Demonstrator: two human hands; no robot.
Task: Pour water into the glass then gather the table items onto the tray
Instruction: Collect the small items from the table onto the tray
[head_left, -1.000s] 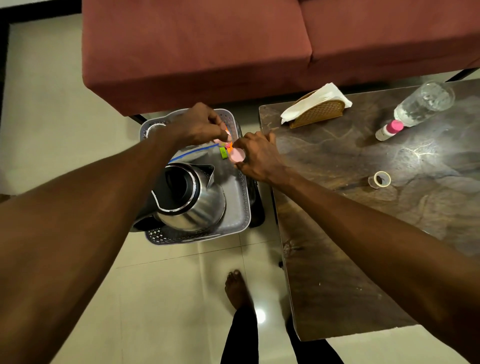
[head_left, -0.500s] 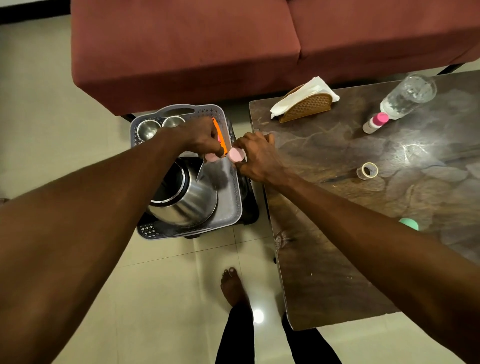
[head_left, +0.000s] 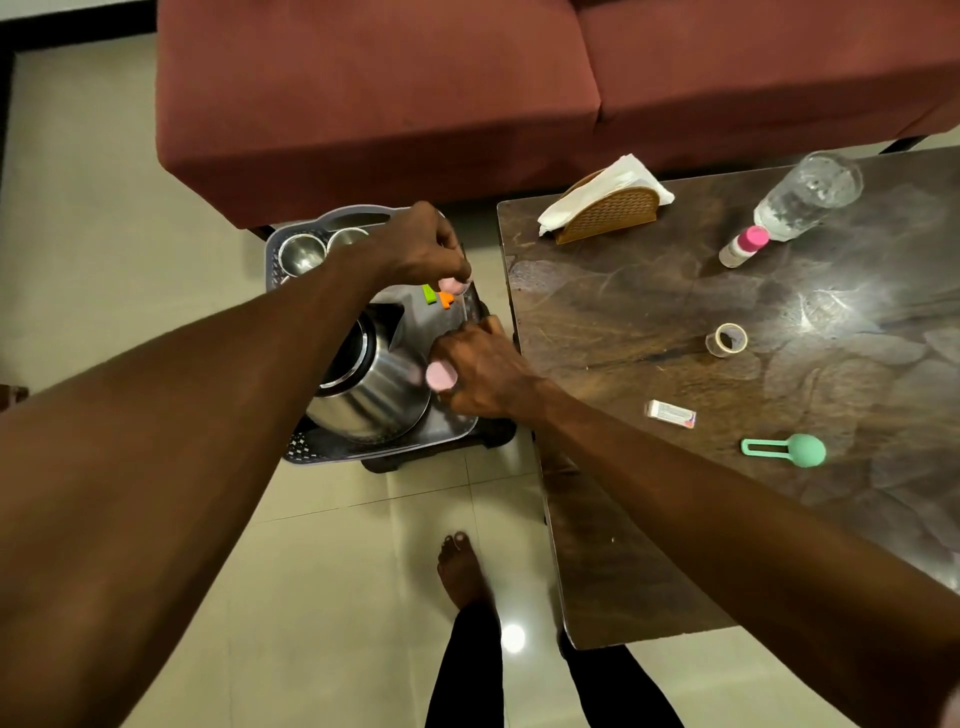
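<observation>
Tray (head_left: 291, 447): one kettle (head_left: 374, 384), two steel cups (head_left: 301, 253). Right hand (head_left: 483, 374) is clamped on one pink disc (head_left: 440, 376); left hand (head_left: 421, 244), at 12 o'clock, is pinched, possibly on a second.

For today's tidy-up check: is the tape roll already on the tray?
No, the tape roll lies on the table, apart from the tray.

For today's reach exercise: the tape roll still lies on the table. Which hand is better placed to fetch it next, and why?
Probably the right hand: it is on the table side, nearer the tape roll. The left hand is over the tray, farther off.
</observation>
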